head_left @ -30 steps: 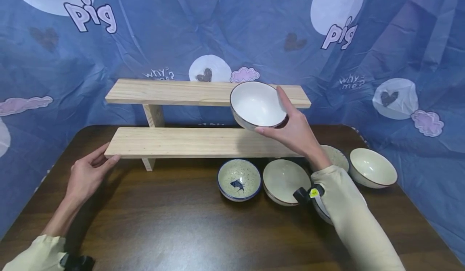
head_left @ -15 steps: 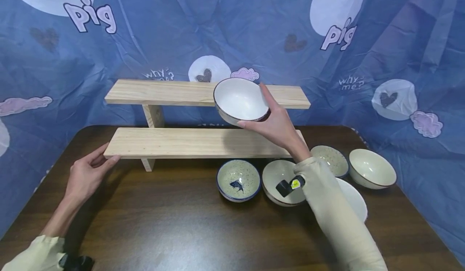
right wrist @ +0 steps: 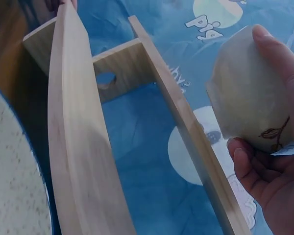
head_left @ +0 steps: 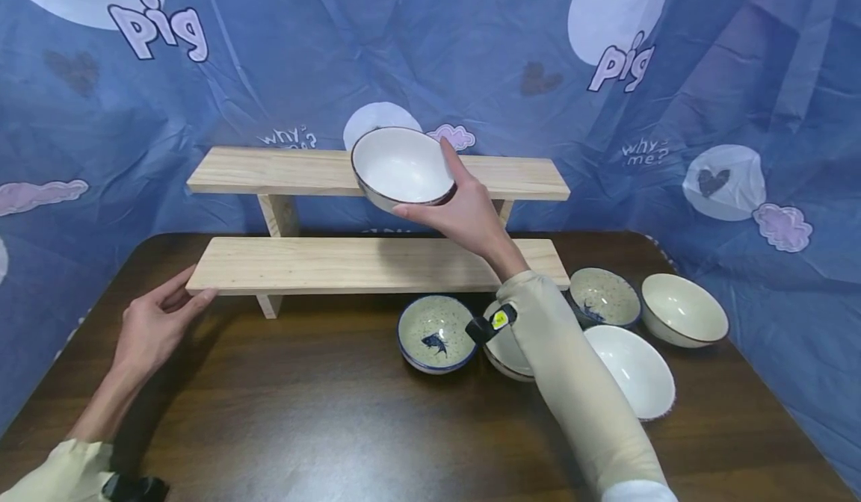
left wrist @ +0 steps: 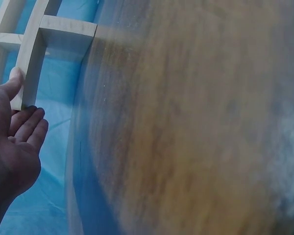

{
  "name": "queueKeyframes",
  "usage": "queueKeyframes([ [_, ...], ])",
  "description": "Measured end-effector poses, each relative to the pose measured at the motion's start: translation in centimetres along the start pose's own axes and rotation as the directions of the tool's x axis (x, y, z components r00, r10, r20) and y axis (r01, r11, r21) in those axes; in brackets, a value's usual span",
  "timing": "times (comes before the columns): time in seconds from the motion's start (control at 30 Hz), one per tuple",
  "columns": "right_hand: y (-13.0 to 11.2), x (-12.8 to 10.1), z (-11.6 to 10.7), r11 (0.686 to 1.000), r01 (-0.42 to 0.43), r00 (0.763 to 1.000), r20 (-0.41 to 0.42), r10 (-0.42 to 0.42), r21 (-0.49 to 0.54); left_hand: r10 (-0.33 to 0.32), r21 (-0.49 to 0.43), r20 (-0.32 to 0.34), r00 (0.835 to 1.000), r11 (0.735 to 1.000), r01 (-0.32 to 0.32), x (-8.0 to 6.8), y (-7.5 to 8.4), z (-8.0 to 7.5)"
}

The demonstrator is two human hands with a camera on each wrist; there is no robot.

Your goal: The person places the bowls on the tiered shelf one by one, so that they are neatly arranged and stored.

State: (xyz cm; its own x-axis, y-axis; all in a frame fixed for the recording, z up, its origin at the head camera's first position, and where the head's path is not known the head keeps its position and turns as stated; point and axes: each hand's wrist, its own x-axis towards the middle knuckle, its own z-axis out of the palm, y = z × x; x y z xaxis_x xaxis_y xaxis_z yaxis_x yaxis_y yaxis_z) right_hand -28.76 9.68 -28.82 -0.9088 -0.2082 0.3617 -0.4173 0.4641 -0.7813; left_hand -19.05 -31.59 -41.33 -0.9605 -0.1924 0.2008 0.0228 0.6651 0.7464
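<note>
My right hand (head_left: 464, 207) grips a white bowl (head_left: 402, 164) with a dark brown rim, thumb on the near side and a finger at the far side. The bowl is tilted toward me in front of the upper board of a two-tier wooden shelf (head_left: 269, 169). Its pale outside, with a small brown branch drawing, shows in the right wrist view, and the bowl (right wrist: 252, 93) is apart from the boards there. My left hand (head_left: 151, 326) pinches the left end of the lower board (head_left: 370, 263); in the left wrist view the thumb (left wrist: 14, 81) lies against the board.
Right of centre on the brown table (head_left: 303, 397) stand a blue-rimmed fish bowl (head_left: 436, 334), a cream bowl (head_left: 507, 349) partly behind my sleeve, a speckled bowl (head_left: 605, 296), a white bowl (head_left: 635, 371) and another cream bowl (head_left: 684, 308). A blue printed cloth (head_left: 471, 39) hangs behind.
My right hand has carried the white bowl leftward and slightly up along the upper board. The left hand stays at the lower board's end.
</note>
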Motion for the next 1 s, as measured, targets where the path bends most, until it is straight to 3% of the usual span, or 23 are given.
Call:
queueKeyframes([
  [0.4,-0.7,2.0,2.0,0.998,0.023,1.000,0.008,-0.023,0.055,0.005,0.009,-0.012,1.000,1.000,-0.005,0.0,0.0,0.2],
  [0.7,-1.7,3.5,3.5,1.000,0.006,1.000,-0.002,-0.006,0.006,0.022,0.004,-0.033,0.999,1.000,-0.022,-0.1,-0.1,0.0],
  [1.0,-2.0,4.5,4.7,1.000,-0.017,1.000,0.017,0.017,0.022,0.008,0.008,-0.024,1.000,1.000,-0.008,-0.1,-0.1,0.1],
])
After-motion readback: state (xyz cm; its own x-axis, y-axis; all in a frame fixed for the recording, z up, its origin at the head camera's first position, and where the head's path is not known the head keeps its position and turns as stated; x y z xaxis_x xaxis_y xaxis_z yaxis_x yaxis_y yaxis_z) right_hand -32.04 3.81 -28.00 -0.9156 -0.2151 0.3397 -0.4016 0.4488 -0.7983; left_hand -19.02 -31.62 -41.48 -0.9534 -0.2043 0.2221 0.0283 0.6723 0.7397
